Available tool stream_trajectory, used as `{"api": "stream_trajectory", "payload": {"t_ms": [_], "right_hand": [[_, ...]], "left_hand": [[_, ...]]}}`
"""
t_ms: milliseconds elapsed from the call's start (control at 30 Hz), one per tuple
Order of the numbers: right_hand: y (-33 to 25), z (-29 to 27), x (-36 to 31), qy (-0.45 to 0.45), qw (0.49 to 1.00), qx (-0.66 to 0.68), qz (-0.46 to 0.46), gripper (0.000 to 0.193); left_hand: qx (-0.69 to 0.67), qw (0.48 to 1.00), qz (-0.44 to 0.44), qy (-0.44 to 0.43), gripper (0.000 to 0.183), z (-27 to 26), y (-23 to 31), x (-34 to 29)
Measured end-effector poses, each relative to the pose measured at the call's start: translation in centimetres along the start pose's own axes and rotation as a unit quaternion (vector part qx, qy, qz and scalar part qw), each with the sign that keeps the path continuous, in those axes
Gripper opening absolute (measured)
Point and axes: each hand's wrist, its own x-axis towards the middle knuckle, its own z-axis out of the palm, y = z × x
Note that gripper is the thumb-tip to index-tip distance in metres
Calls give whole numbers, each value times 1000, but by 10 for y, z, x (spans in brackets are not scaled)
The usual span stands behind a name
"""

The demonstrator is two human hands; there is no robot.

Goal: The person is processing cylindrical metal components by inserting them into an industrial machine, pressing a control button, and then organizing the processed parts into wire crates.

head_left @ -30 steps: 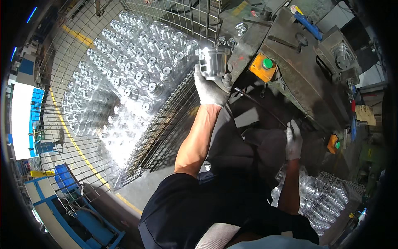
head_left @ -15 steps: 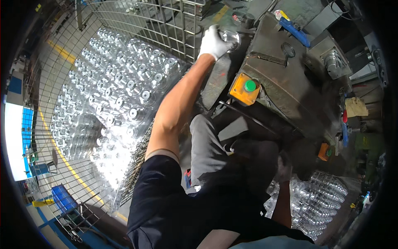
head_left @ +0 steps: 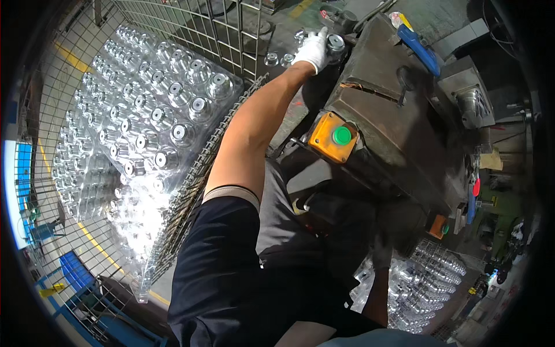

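My left hand (head_left: 313, 52), in a white glove, reaches to the far end of a dark metal ledge. Its fingers are closed around the side of a shiny round metal part (head_left: 335, 43); the thumb is mostly hidden. Beside this hand stand similar metal parts (head_left: 272, 58), several of them partly covered by it. My right hand (head_left: 381, 255) hangs low in deep shade beside my leg, near a stack of shiny metal parts (head_left: 425, 289). Its fingers are too dark to make out.
On my left, a wire cage (head_left: 228, 124) holds layers of metal parts (head_left: 156, 115) in clear plastic trays. An orange box with a green button (head_left: 334, 137) sticks out from the dark machine (head_left: 393, 133). A blue-handled tool (head_left: 419, 51) lies on top of it.
My left hand has moved farther away and to the right together with the round metal part, exposing other parts beside it. The view has shifted a little. My right hand still hangs low.
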Motion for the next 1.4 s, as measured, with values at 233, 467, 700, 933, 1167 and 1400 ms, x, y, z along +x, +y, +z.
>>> {"api": "stream_trajectory", "payload": {"t_ms": [233, 467, 700, 933, 1167, 1400], "right_hand": [[12, -6, 4, -37, 996, 57, 53, 43], [10, -14, 0, -54, 998, -9, 32, 42], [-7, -4, 7, -84, 994, -58, -30, 39], [-41, 9, -1, -81, 994, 64, 25, 33], [-20, 6, 4, -82, 993, 56, 59, 33], [-34, -5, -11, -66, 997, 30, 13, 42]], "left_hand": [[-11, 991, -76, 113, 66, 1, -1, -31], [-41, 974, -30, 219, 43, -19, -25, -175], [-77, 973, -163, 143, 33, -37, -43, -312], [-140, 965, -189, 119, 28, -61, -45, -340], [-111, 989, 15, 96, 41, -57, -18, -230], [44, 995, 10, -84, 51, -7, 13, -79]]}}
